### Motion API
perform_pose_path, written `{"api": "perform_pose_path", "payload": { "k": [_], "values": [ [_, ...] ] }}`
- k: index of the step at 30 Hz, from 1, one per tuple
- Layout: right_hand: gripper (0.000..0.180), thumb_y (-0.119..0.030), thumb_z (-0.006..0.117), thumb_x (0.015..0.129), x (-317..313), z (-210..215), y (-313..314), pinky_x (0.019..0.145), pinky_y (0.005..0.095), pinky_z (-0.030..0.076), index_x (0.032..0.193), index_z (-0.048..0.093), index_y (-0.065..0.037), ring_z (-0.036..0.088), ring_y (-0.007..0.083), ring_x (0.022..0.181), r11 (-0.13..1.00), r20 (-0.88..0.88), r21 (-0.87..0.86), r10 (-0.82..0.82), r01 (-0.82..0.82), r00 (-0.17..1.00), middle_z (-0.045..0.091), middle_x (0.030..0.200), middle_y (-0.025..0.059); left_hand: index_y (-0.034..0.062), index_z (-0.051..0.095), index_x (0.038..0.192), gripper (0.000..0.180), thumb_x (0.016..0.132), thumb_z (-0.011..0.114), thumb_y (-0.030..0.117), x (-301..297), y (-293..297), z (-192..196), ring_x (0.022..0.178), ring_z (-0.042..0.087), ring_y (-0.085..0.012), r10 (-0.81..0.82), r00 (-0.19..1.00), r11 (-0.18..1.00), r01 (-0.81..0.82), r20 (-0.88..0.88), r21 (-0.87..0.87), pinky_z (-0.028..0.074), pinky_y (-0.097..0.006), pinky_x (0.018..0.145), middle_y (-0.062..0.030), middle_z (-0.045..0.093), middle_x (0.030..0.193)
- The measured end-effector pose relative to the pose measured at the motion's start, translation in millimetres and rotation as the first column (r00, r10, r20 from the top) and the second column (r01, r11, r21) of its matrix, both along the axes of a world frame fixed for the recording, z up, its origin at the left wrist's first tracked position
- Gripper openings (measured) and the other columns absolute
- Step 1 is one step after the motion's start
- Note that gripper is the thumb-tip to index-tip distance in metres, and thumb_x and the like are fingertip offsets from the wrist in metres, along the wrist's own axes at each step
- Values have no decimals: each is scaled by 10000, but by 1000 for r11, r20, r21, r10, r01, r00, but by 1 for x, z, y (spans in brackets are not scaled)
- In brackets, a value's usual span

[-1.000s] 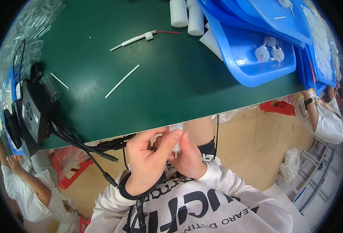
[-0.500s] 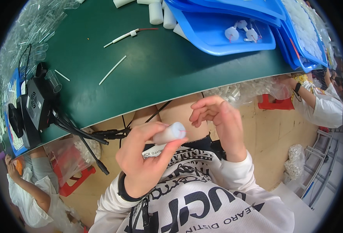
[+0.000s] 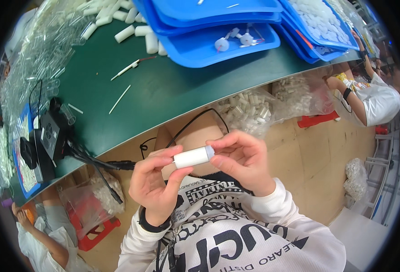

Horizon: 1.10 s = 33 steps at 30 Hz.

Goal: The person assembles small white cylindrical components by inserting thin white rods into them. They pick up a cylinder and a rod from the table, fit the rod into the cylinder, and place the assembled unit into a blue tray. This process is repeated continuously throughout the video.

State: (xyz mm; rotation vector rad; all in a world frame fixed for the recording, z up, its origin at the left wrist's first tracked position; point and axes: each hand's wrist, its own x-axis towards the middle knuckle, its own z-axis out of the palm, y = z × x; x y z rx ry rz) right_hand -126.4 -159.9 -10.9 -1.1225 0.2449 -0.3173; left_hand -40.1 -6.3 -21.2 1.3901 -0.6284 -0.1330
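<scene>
Over my lap, in front of the table edge, I hold a white cylinder [image 3: 189,158] level between both hands. My left hand [image 3: 156,176] grips its left end between thumb and fingers. With thumb and fingertips my right hand [image 3: 244,162] pinches the other end, where a pale bluish disc-shaped cap [image 3: 210,152] sits on the cylinder. On the green table [image 3: 163,97] ahead lie a thin white stick with a red wire [image 3: 130,68] and a bare white stick [image 3: 120,99]. Several more white cylinders [image 3: 151,43] lie at the far side.
Stacked blue trays [image 3: 222,61] stand at the far right, the lowest holding white discs with red wires. A black device [image 3: 54,131] with cables is at the left, beside heaped clear tubes [image 3: 32,68]. Bags of white parts [image 3: 250,106] hang below the edge. Other people sit at both sides.
My right hand has come in from the right and closed on the capped end. The cylinder has turned from facing me to lying sideways. The view has shifted, showing more of the table's far left.
</scene>
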Motion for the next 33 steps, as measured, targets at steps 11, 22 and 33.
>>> {"api": "perform_pose_path", "payload": {
  "k": [11,22,33],
  "values": [
    [171,51,625,804,-10,-24,-10,846,280,496,969,581,51,617,177,947,988,-18,26,-154,154,988,625,1000,133,-22,586,860,238,677,722,-92,1,-30,-27,892,620,-257,-28,997,999,27,71,26,502,-335,778,-183,648,953],
    [192,-35,638,804,-26,-100,-136,743,275,512,972,566,24,646,179,823,944,-215,-174,-315,282,924,647,910,119,-4,500,1240,644,674,767,147,-1,-47,-1,1101,553,-257,-506,859,736,475,-73,482,423,-353,930,-151,542,1230],
    [309,-168,704,687,-49,-320,-228,761,354,488,963,628,-54,637,286,832,551,-540,-829,-747,-95,387,658,909,161,-13,600,1075,323,792,652,134,138,-4,191,787,609,-145,-145,987,571,32,63,820,481,-275,720,-85,657,893]
  ]
}}
